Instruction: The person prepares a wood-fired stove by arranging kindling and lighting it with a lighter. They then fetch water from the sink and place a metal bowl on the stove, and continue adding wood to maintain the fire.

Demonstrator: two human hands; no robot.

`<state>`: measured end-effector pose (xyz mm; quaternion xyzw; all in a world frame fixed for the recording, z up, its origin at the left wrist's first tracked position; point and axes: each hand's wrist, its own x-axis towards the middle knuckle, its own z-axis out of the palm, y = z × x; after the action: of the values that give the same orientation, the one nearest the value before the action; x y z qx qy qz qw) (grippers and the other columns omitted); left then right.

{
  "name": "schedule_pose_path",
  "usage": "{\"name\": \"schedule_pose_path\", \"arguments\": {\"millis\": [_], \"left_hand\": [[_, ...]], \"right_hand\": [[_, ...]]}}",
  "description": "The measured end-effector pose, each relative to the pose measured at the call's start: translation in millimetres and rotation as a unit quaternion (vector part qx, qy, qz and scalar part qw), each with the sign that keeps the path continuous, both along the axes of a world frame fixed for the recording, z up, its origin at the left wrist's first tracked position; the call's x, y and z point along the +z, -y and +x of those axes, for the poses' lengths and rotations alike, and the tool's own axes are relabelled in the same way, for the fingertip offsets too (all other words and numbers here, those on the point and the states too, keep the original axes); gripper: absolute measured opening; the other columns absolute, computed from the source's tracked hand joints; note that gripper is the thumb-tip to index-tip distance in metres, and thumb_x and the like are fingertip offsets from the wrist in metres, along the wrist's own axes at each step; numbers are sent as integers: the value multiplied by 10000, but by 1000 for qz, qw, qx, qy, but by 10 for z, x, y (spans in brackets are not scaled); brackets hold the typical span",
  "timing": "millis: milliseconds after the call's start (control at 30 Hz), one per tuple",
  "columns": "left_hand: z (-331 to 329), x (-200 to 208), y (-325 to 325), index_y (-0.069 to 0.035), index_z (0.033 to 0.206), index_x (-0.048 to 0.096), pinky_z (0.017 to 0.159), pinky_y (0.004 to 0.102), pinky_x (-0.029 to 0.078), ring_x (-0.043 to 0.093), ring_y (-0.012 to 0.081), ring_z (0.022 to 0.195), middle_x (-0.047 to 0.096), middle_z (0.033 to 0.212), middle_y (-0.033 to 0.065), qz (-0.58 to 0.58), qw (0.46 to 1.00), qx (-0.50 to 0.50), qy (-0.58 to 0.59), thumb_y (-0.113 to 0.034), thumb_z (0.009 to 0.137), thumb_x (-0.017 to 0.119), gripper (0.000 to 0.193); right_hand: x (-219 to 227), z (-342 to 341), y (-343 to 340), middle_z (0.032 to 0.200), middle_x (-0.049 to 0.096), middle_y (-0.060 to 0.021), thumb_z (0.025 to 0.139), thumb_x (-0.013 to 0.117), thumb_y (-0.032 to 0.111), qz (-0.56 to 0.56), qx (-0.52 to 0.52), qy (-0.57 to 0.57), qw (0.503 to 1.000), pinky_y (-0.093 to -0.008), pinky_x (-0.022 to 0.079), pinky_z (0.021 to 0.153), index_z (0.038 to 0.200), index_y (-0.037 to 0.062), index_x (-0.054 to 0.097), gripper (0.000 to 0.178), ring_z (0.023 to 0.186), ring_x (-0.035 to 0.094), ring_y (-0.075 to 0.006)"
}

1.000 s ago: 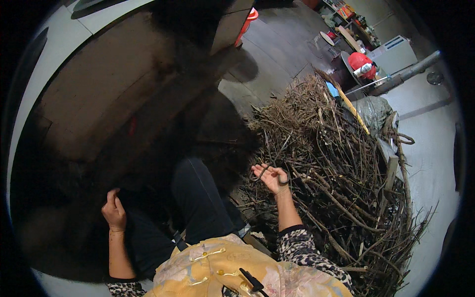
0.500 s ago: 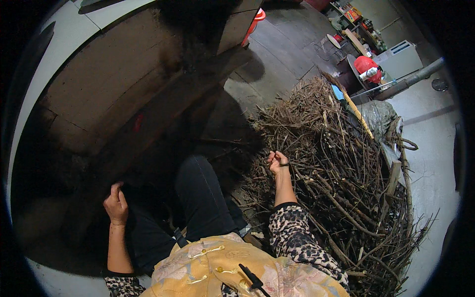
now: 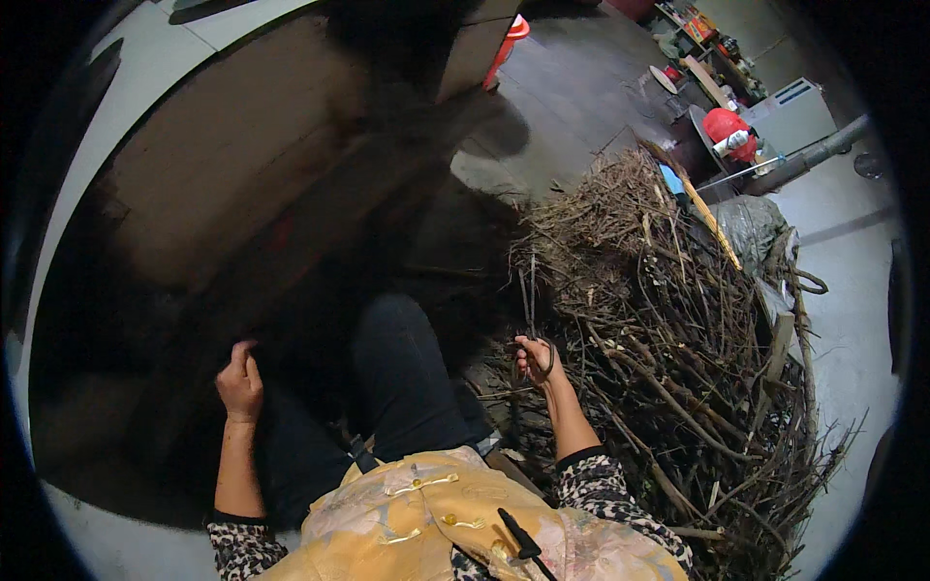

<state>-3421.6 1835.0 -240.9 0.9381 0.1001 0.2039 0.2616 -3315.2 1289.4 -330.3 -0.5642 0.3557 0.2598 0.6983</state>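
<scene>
Low at the left, my left hand (image 3: 239, 383) has its fingers curled in front of the dark, shadowed area. Whether anything is in its grip is lost in the darkness. My right hand (image 3: 536, 359) is closed at the left edge of a large heap of dry sticks (image 3: 678, 339). From its fingers a thin dark twig (image 3: 531, 290) rises toward the heap, and a bent dark piece loops beside the wrist. My knee (image 3: 402, 339), in dark trousers, lies between the two hands.
A big brown, sooty structure (image 3: 232, 145) with a pale rim (image 3: 68, 174) fills the left. Behind the heap are a red bag (image 3: 727, 131), a grey box-shaped appliance (image 3: 794, 118) and a pipe (image 3: 819, 155). A yellowish stick (image 3: 712, 223) leans on the heap.
My right hand has come down toward me from the heap, and a twig now shows in it. The left hand is slightly higher, still curled. The whole view has shifted a little.
</scene>
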Motion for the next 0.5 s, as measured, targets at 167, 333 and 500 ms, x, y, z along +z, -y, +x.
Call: {"name": "schedule_pose_path", "arguments": {"millis": [167, 333, 500], "left_hand": [[-31, 94, 11, -117, 1066, 641, 580, 384, 506, 645, 325, 637, 639, 721, 153, 7, 1000, 12, -23, -65, 864, 534, 234], [-51, 154, 7, -111, 1093, 628, 630, 402, 524, 669, 328, 710, 669, 803, 161, -16, 997, 21, -66, -102, 886, 531, 229], [255, 36, -63, -112, 1179, 613, 800, 459, 515, 648, 376, 946, 667, 1041, 186, -39, 989, 50, -130, -181, 929, 495, 285]], "right_hand": [[12, 158, -271, 680, 549, -50, 929, 580, 142, 13, 84, -42, 996, -324, 418, 487, 1039, 34, 581, 154, 528, 513, -161], [-50, 176, -532, 677, 543, -53, 924, 586, 145, 73, 118, -57, 989, -321, 410, 490, 1092, 23, 573, 208, 527, 515, -167], [37, -30, -591, 677, 557, -65, 935, 554, 122, 27, 122, -22, 992, -321, 415, 467, 1175, -1, 565, 269, 503, 519, -177]]}}
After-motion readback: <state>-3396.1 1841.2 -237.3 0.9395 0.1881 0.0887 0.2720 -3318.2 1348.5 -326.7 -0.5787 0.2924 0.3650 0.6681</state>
